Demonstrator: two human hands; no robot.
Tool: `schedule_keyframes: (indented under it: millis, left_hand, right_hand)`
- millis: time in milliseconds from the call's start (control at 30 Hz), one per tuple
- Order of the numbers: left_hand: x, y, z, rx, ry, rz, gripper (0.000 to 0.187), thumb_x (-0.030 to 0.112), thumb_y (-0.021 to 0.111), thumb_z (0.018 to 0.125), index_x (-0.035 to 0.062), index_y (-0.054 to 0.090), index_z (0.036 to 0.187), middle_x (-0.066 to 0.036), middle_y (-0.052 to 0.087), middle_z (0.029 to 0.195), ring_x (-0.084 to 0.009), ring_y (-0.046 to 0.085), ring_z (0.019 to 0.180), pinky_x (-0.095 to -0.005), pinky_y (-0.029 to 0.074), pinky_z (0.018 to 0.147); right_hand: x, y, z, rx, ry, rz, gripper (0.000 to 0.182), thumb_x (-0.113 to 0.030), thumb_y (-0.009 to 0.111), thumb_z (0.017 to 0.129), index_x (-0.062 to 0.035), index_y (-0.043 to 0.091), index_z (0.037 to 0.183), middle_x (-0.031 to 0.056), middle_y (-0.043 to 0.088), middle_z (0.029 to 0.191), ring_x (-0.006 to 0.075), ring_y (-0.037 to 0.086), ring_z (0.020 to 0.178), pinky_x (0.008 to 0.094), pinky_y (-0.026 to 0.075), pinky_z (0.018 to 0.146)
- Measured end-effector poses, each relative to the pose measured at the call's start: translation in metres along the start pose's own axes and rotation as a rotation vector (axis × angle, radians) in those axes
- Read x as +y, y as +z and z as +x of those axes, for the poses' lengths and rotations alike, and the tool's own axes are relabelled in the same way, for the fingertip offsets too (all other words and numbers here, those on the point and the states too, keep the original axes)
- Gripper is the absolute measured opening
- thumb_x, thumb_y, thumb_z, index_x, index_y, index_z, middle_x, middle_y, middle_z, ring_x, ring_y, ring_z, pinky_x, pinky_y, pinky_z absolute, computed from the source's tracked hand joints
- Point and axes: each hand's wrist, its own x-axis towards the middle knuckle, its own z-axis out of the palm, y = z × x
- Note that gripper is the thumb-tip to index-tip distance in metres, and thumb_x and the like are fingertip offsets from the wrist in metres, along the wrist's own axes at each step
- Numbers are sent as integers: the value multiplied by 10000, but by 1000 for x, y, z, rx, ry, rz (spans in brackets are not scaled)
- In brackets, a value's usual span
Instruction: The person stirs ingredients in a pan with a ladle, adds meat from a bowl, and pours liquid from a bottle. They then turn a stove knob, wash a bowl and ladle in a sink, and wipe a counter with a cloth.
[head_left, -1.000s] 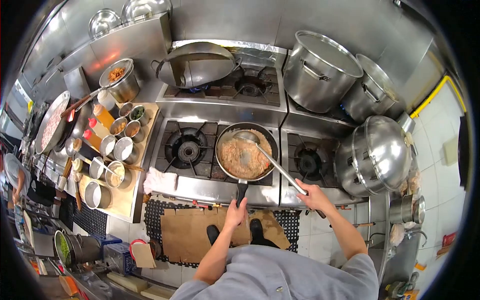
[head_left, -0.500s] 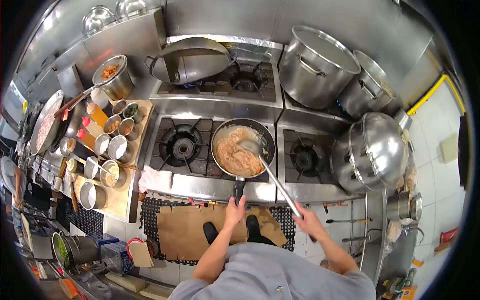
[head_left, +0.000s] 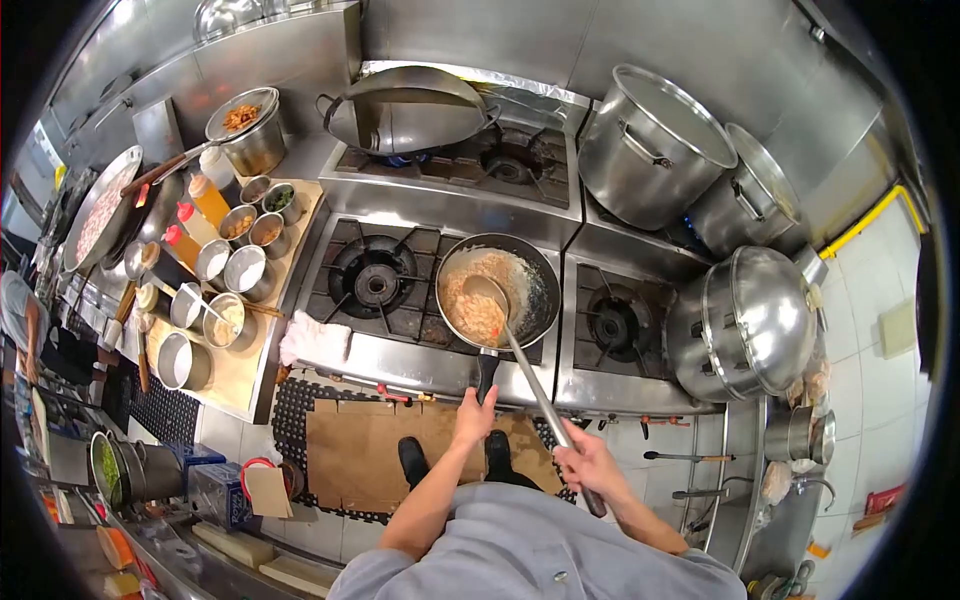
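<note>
A dark frying pan point(head_left: 546, 298) sits over a burner at the front of the stove. My left hand point(head_left: 472, 416) is closed round its black handle point(head_left: 486, 376), which points toward me. In the pan, creamy orange-beige food point(head_left: 474, 322) is gathered at the left and near side; the right side shows a smeared dark surface. My right hand point(head_left: 590, 464) grips the long shaft of a metal ladle point(head_left: 536, 384). The ladle's bowl point(head_left: 487, 289) rests in the food, left of the pan's middle.
A free burner point(head_left: 375, 284) is left of the pan, another point(head_left: 614, 322) right. Behind are a wok point(head_left: 410, 125) and a tall stockpot point(head_left: 655, 150). At left, a board point(head_left: 228, 385) bears several metal cups and squeeze bottles. A domed steel vessel point(head_left: 760, 310) stands at right.
The ladle's bowl has moved left and toward me through the food, baring the pan's right side. My right hand has come lower and slightly left. The view has shifted a little.
</note>
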Motion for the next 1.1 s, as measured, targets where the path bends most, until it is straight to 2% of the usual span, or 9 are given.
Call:
schedule_keyframes:
  millis: [200, 400, 567, 733, 867, 967, 1000, 1033, 1100]
  left_hand:
    - [-8, -5, 3, -42, 0, -49, 540, 488, 572, 885, -30, 469, 1000, -139, 599, 657, -222, 567, 460, -347, 447, 425]
    - [5, -7, 3, -43, 13, -48, 505, 475, 585, 884, -10, 465, 964, -99, 565, 629, -186, 533, 446, -328, 436, 411]
    - [2, -6, 2, -79, -26, -124, 454, 447, 584, 895, 13, 469, 952, -59, 511, 595, -153, 493, 429, -313, 411, 389]
    - [1, -8, 4, -92, -3, -178, 468, 454, 592, 889, 5, 466, 916, -55, 510, 582, -147, 497, 431, -299, 401, 385]
    - [14, -17, -11, -65, 13, -137, 483, 463, 591, 887, -1, 461, 864, -56, 514, 572, -143, 494, 422, -289, 395, 384]
    - [3, -15, -9, -18, 25, 26, 551, 513, 567, 877, -36, 530, 905, -136, 594, 688, -250, 581, 577, -369, 470, 518]
    - [-5, -14, -1, 47, 55, 186, 593, 527, 551, 876, -63, 563, 941, -194, 641, 784, -318, 637, 700, -416, 508, 613]
    - [-4, -19, 2, 102, 77, 273, 610, 537, 526, 884, -64, 566, 984, -229, 634, 847, -318, 648, 750, -425, 506, 655]
    - [-39, -9, 31, 141, 218, 155, 610, 566, 516, 875, -28, 574, 1003, -202, 632, 830, -296, 635, 689, -428, 509, 616]
  right_hand:
    - [-10, -55, 57, 257, -265, -595, 591, -89, 601, 882, -129, 370, 1424, 9, 491, 583, 84, 429, 409, 286, 389, 381]
    - [-20, -66, 95, 175, -147, -689, 619, -86, 597, 873, -137, 347, 1437, 0, 463, 552, 90, 421, 411, 284, 375, 391]
    - [-27, -61, 9, 88, -172, -709, 604, -76, 610, 864, -122, 379, 1421, 7, 484, 623, 85, 434, 435, 281, 387, 399]
    - [-12, -60, 2, 62, 81, -300, 593, -37, 603, 867, -133, 398, 1415, -26, 489, 635, 47, 418, 437, 246, 358, 387]
    - [-10, -68, 32, 188, -71, -660, 590, -94, 610, 871, -168, 397, 1415, -15, 474, 595, 65, 406, 413, 262, 377, 396]
    - [1, -90, 46, 263, -271, -856, 570, -85, 611, 851, -128, 430, 1389, 156, 666, 913, 210, 624, 755, 315, 498, 729]
    - [6, -90, 52, 238, -306, -753, 537, -67, 585, 851, -49, 433, 1367, 207, 615, 1167, 271, 592, 1076, 332, 435, 919]
    - [23, -100, 83, 178, -578, -742, 515, -53, 560, 856, 23, 424, 1346, 219, 575, 1231, 283, 544, 1176, 328, 415, 952]
    - [40, -104, 114, 174, -436, -802, 519, -13, 539, 844, 54, 410, 1342, 240, 553, 1241, 276, 555, 1142, 334, 406, 966]
